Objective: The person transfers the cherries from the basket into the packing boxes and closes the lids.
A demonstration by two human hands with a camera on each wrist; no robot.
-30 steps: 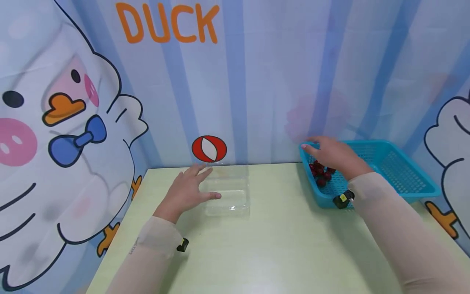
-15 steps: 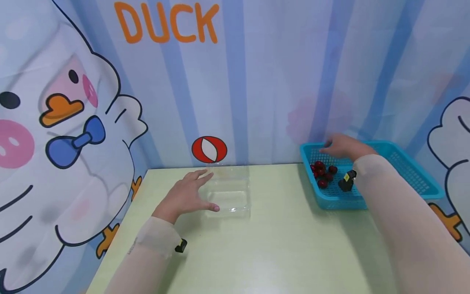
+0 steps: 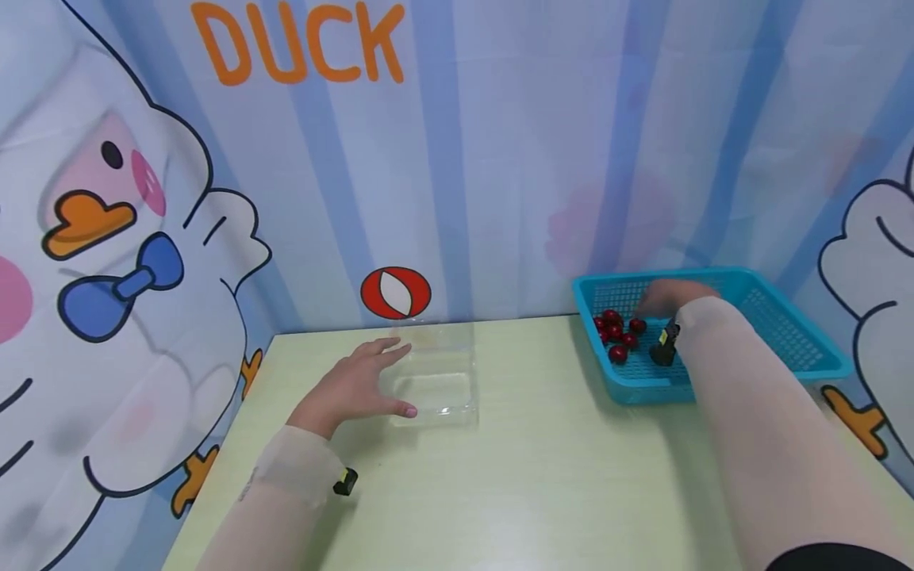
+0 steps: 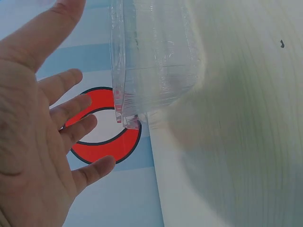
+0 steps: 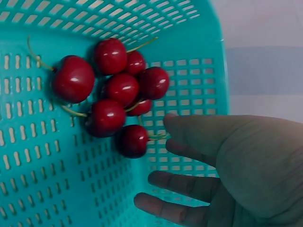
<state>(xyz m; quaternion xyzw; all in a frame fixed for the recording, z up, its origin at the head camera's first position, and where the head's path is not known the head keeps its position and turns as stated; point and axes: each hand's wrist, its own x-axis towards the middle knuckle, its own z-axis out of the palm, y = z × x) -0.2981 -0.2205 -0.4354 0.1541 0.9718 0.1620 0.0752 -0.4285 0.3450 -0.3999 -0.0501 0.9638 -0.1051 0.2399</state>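
My left hand (image 3: 343, 394) is spread at the left side of a clear plastic box (image 3: 443, 387), thumb apart from the fingers. In the left wrist view, the box (image 4: 156, 56) stands beyond the open palm, with nothing in the grasp. My right hand (image 3: 671, 296) reaches down into a turquoise plastic basket (image 3: 650, 391). Several dark red cherries (image 3: 616, 333) with stems lie in its left end. The right wrist view has the thumb and straight fingers (image 5: 189, 127) right at the stem of the nearest cherry (image 5: 132, 141).
Both things stand on a pale green table (image 3: 514, 468), the basket at the back right. Behind hangs a blue striped cloth (image 3: 528, 159) with printed ducks, close to the table's back edge. A black curved object (image 3: 835, 557) shows at the bottom right.
My right hand has moved from above the basket's left rim down and inside, close to the cherries. The left hand stays by the box, nearly still. The head view has shifted slightly.
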